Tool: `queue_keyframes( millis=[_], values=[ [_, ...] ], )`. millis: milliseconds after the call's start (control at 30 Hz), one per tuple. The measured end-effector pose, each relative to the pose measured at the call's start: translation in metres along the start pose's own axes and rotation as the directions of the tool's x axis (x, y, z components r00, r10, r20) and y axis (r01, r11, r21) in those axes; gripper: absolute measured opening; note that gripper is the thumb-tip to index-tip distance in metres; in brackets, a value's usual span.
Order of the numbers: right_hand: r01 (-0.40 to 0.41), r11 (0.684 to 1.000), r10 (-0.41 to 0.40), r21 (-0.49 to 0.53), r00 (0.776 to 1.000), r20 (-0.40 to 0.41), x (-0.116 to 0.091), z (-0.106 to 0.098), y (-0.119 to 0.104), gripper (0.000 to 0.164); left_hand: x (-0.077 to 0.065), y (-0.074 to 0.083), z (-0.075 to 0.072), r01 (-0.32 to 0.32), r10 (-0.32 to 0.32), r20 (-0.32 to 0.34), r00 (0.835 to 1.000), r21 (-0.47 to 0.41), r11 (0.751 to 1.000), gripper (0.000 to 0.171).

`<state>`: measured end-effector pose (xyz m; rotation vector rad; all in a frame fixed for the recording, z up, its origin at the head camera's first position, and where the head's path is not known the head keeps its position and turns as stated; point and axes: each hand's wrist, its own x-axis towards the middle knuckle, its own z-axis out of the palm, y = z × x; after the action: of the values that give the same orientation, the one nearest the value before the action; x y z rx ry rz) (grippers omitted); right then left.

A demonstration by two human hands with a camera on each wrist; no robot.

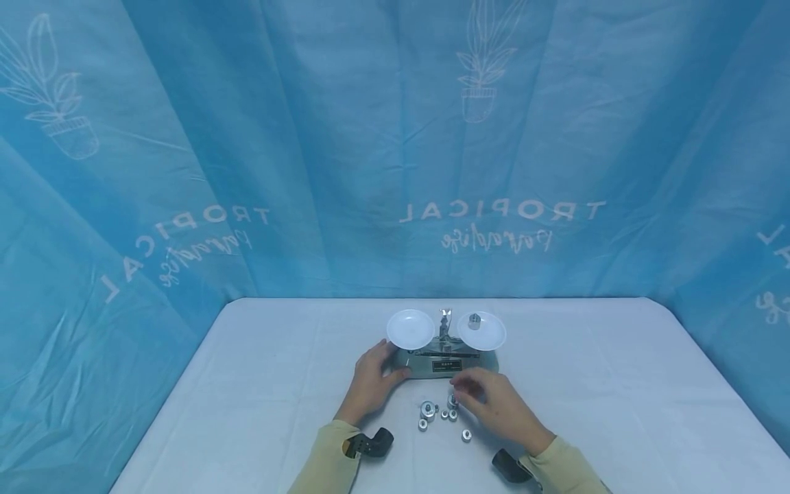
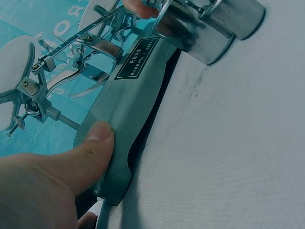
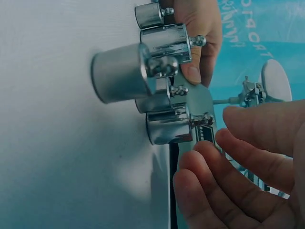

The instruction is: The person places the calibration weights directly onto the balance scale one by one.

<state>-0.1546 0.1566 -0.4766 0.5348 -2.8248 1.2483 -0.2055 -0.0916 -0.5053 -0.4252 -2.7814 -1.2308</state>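
A grey-green balance scale (image 1: 420, 367) with two white pans stands on the white table. My left hand (image 1: 370, 381) grips the left end of its base, the thumb (image 2: 97, 138) on the front face and the other fingers mostly hidden behind. One metal weight (image 1: 474, 321) sits on the right pan. In front of the base, several knobbed silver weights (image 1: 428, 410) stand upright. My right hand (image 1: 494, 405) hovers beside them, its loosely bent fingers (image 3: 190, 186) and thumb parted with nothing between them. Close by its fingertips is the knob of one weight (image 3: 167, 126).
White cloth (image 1: 278, 384) covers the table on both sides of the scale. A blue curtain (image 1: 345, 171) with printed plants and mirrored lettering hangs behind and at the sides. Nearest me, one small weight (image 1: 466, 435) stands apart from the cluster.
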Motion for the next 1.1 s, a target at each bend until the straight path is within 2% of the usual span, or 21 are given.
queue_keyframes(
  millis=[133, 500, 767, 1100],
  values=[
    [0.028, 1.000, -0.028, 0.009, 0.999, 0.040, 0.0005, 0.0000, 0.0040, 0.018, 0.0000, -0.0004, -0.0001, -0.005, 0.005, 0.000, 1.000, 0.001, 1.000, 0.062],
    [-0.022, 1.000, 0.020, 0.016, 0.994, 0.107, 0.0011, 0.0018, 0.0050, 0.018, 0.0004, -0.0028, 0.0005, -0.009, 0.009, 0.003, 1.000, -0.009, 1.000, 0.063],
    [-0.054, 0.999, 0.054, -0.001, 0.993, 0.106, 0.0022, 0.0037, 0.0070, 0.012, 0.0008, -0.0012, 0.0009, 0.007, -0.007, 0.005, 1.000, -0.003, 1.000, 0.062],
    [-0.014, 1.000, 0.014, -0.005, 0.995, 0.101, 0.0015, 0.0034, 0.0087, 0.010, 0.0015, -0.0031, 0.0017, 0.010, -0.010, 0.008, 1.000, -0.012, 1.000, 0.062]
  ],
)
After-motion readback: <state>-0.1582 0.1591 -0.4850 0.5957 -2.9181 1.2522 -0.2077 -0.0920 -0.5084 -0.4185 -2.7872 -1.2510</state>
